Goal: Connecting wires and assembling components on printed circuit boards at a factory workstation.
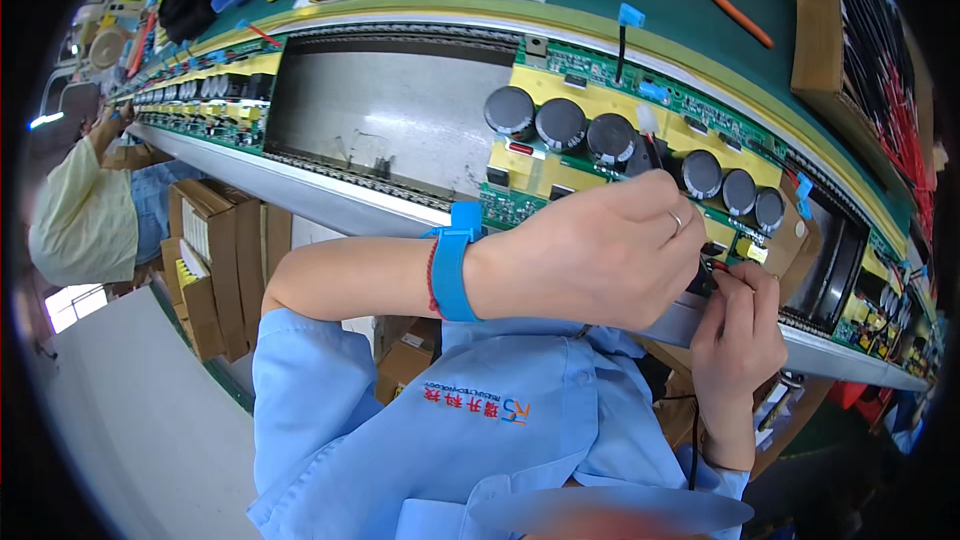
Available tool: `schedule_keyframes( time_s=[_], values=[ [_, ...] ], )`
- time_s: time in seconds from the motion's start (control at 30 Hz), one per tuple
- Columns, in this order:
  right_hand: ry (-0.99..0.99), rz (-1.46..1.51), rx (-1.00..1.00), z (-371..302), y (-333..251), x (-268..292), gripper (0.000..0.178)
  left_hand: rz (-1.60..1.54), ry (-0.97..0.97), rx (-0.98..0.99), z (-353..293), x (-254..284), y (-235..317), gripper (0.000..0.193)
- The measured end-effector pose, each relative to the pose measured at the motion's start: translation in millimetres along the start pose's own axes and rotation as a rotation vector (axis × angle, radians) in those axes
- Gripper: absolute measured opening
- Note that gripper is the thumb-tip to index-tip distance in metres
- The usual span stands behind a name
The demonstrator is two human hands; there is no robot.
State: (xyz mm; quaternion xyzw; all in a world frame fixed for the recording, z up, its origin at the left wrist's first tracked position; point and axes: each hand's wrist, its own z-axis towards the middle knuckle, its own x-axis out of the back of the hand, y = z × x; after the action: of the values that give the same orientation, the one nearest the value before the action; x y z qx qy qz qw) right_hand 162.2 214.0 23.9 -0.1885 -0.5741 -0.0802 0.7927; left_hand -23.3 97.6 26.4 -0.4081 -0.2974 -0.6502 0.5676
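In the head view, a green-and-yellow circuit board [512, 206] lies between the near and far edges of a metal assembly line [365, 218], directly before the person. The left hand [600, 250], with a blue wristband [455, 275], reaches across the board's near side; its fingers are curled in beside the row of round black capacitors [510, 112], but whether they grip anything cannot be told. The right hand [742, 330], at the board's near right, has thumb and forefinger pinched together on a small red-and-black piece [716, 265], probably a wire end.

The board looks stiff and fairly heavy for its size, yet fragile: the tall capacitors and the upright black lead with a blue tip [628, 16] could bend or snap. The bare long edges seem the safest hold. The red-and-black piece looks light and flexible, best pinched near its end.

Red and dark lettering with a coloured emblem is printed on the chest of the pale blue shirt [520, 380], upside down in this view. Any marks on the capacitor tops are too small to read.
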Motion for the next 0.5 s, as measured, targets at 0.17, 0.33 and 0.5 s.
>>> schedule_keyframes(
  time_s=[0.17,0.33,0.5],
  values=[
    [-0.009,-0.024,-0.041,1,-2,2,0.018,0.184,0.078,0.298,-2,40,-89,0.026],
    [-0.015,-0.033,-0.08,-1,-4,9,0.031,0.338,-0.191,0.623,-14,37,-152,0.031],
    [-0.012,-0.035,-0.109,-23,9,22,0.04,0.479,-0.106,0.372,-38,9,-174,0.022]
  ],
)
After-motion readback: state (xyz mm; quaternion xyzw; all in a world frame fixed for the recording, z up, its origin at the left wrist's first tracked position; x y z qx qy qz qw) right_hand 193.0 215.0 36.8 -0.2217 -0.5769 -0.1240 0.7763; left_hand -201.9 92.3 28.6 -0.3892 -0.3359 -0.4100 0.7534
